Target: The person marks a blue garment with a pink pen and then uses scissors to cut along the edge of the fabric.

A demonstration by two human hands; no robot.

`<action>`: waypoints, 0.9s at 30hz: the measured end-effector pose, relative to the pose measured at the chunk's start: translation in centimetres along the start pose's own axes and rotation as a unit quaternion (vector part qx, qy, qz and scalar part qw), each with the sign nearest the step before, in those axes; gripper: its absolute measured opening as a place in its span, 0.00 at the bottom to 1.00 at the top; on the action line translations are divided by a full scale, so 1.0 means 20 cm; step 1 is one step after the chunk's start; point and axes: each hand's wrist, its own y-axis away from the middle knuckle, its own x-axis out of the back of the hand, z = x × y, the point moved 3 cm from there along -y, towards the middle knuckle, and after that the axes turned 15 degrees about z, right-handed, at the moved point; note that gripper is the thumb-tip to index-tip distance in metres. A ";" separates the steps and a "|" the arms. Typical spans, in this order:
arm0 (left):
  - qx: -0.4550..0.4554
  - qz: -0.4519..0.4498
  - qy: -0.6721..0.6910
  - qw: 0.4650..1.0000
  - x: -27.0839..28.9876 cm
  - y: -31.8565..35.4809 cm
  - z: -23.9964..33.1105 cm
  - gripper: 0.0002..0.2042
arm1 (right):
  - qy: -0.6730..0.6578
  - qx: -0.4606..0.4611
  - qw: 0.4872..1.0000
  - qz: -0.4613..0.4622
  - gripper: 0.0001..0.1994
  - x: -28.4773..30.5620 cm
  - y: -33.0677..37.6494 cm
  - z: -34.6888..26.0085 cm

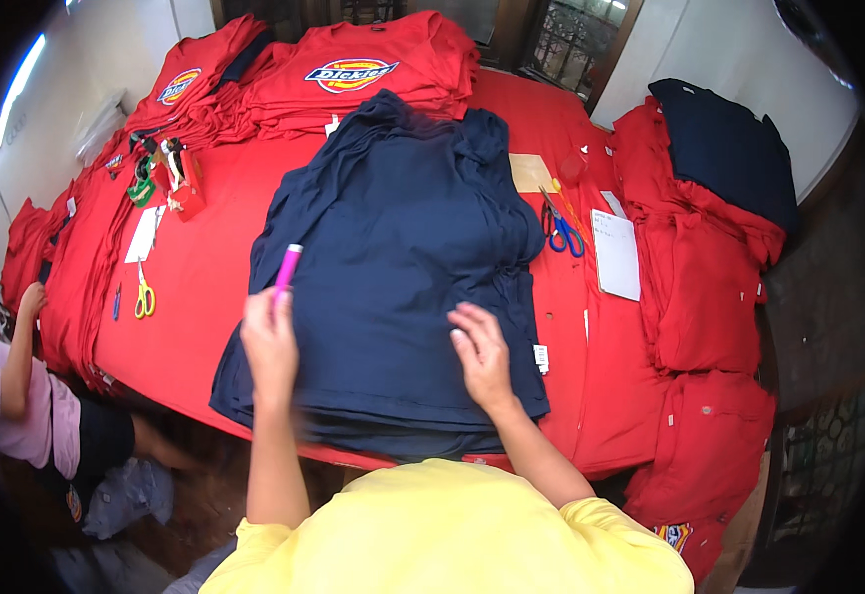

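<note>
A stack of dark navy shirts [383,257] lies spread in front of me. My left hand [270,342] is closed around a magenta pen-like stick with a pale tip [289,265], held upright over the stack's left side. Above the lower right part of the stack, my right hand [484,361] is open with fingers spread and holds nothing; whether it touches the cloth I cannot tell. A small white label [541,358] sticks out at the stack's right edge, close to that hand.
Red cloth [195,327] covers the table. Red shirts [353,74] are piled at the back, more [700,287] at right. Yellow scissors [144,298] and a red tape dispenser [186,188] lie left; blue scissors [563,238] and a notepad [616,255] right. Another person's hand [33,299] is far left.
</note>
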 end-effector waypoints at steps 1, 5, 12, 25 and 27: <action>0.027 -0.053 0.054 0.997 -0.03 0.08 0.18 0.11 | -0.073 -0.043 0.995 -0.054 0.21 -0.03 0.01 -0.06; -0.007 -0.241 0.169 0.956 -0.21 0.47 0.44 0.08 | -0.415 -0.204 0.882 -0.087 0.20 -0.24 0.04 -0.22; 0.037 -0.179 0.107 0.977 -0.06 0.40 0.37 0.14 | -0.478 -0.337 0.810 0.045 0.14 0.06 -0.24 0.06; 0.384 -0.258 -0.153 0.873 0.48 0.57 -0.24 0.30 | 0.486 -0.035 0.862 0.138 0.18 0.68 -1.03 1.02; 0.407 -0.233 -0.090 0.879 0.48 0.62 -0.29 0.32 | 0.544 -0.009 0.830 0.125 0.17 0.62 -1.07 1.00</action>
